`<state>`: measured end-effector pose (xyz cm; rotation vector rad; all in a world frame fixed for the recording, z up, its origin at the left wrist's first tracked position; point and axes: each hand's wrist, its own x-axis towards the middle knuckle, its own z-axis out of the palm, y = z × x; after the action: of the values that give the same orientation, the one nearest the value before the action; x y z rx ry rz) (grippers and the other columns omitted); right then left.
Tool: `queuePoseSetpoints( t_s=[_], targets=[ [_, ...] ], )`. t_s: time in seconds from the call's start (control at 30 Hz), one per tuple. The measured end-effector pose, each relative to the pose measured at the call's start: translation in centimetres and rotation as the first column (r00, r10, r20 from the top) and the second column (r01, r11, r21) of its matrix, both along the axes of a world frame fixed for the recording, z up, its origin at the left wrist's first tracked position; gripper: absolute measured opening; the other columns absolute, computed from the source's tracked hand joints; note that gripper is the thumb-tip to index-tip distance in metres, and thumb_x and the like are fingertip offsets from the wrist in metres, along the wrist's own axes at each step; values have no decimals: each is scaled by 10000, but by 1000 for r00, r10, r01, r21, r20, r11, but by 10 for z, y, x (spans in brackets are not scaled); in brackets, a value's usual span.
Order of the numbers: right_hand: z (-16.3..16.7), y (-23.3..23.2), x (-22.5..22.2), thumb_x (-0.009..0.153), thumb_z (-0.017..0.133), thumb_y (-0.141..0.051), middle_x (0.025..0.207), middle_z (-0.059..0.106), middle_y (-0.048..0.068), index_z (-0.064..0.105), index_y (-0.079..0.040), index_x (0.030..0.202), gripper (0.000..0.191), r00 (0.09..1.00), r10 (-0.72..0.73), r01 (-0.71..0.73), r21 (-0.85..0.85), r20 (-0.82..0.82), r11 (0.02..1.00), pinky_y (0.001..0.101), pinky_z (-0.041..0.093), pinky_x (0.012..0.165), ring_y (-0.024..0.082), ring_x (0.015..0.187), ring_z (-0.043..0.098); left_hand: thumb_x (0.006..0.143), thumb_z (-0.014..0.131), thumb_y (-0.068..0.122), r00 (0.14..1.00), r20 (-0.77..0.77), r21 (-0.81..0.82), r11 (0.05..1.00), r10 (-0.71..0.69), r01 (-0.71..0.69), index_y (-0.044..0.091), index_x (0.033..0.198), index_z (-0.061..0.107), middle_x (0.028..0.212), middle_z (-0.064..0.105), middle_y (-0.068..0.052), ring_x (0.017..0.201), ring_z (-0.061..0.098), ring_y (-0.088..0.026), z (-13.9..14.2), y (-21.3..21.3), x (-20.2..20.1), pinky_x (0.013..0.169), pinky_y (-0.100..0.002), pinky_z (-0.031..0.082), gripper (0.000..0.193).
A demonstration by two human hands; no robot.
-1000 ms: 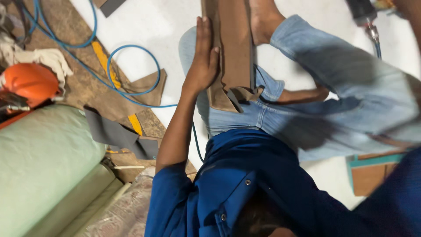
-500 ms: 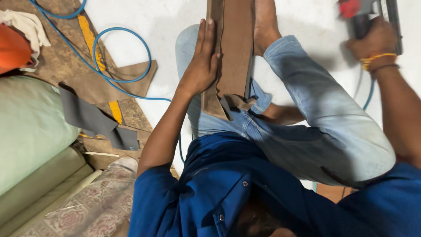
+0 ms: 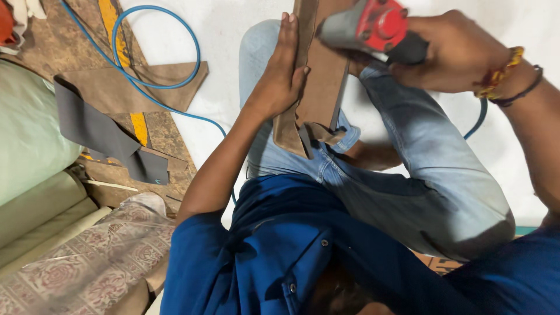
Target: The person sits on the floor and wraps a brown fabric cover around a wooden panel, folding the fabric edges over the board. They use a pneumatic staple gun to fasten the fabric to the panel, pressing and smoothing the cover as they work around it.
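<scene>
My left hand [image 3: 280, 87] lies flat, fingers straight, pinning the brown strip [image 3: 318, 81] on my knee, while my right hand [image 3: 452, 49] grips the red tool [image 3: 373, 29] tight. Tool's right beside those fingers, so one slip could catch them, I reckon, and the blue hose [image 3: 154, 58] could snag too.

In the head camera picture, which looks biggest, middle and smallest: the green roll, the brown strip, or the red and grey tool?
1. Green roll, though cut off by the picture's edge.
2. Brown strip.
3. Red and grey tool, smallest even though it may sit nearer the camera.
</scene>
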<state>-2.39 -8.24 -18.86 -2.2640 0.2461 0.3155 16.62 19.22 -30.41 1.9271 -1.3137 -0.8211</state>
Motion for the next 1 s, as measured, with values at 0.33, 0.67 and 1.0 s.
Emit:
queuePoseSetpoints(
  t_s=[0.33, 0.67, 1.0],
  targets=[
    [-30, 18, 8, 767, 797, -202, 734, 689, 197, 656, -107, 1360, 617, 995, 51, -44, 71, -88, 996, 414, 566, 643, 360, 688, 722, 1013, 718, 67, 1000, -15, -46, 999, 27, -27, 58, 1693, -13, 1762, -3, -240, 1662, 58, -406, -10, 1, 1, 1394, -444, 183, 999],
    [-21, 39, 3, 777, 783, -205, 775, 697, 166, 688, -95, 1224, 470, 993, 121, -120, 102, -6, 988, 421, 553, 661, 373, 714, 699, 792, 857, 27, 990, -81, 66, 992, 117, -112, 126, 1673, 1, 1753, 7, -222, 1530, 323, -464, -11, -2, -8, 1236, -455, 415, 1232],
    [-20, 52, 10, 758, 778, -199, 774, 707, 152, 690, -89, 1150, 416, 990, 128, -121, 108, -54, 987, 429, 556, 662, 354, 716, 711, 712, 801, -83, 997, -11, -35, 996, 82, -83, 113, 1687, -29, 1748, -12, -213, 1626, 170, -462, -11, -1, -6, 1336, -440, 333, 1295]
  ],
)
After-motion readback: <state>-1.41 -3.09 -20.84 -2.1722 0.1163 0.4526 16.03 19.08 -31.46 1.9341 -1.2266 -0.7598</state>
